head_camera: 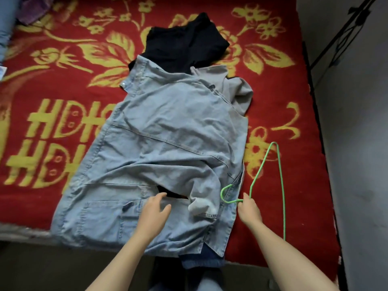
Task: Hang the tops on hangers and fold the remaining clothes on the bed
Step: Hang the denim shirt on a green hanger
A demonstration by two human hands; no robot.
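- Our left hand (154, 208), open with fingers spread, is over the shirt's (168, 133) hem; our right hand (248, 208) pinches the hanger's (281, 181) neck.
- Blanket (63, 59), red and yellow, fills the frame.
- Shirt, pale denim, lies centre.
- Black top (182, 45), upper centre.
- Hanger, green, lower right.
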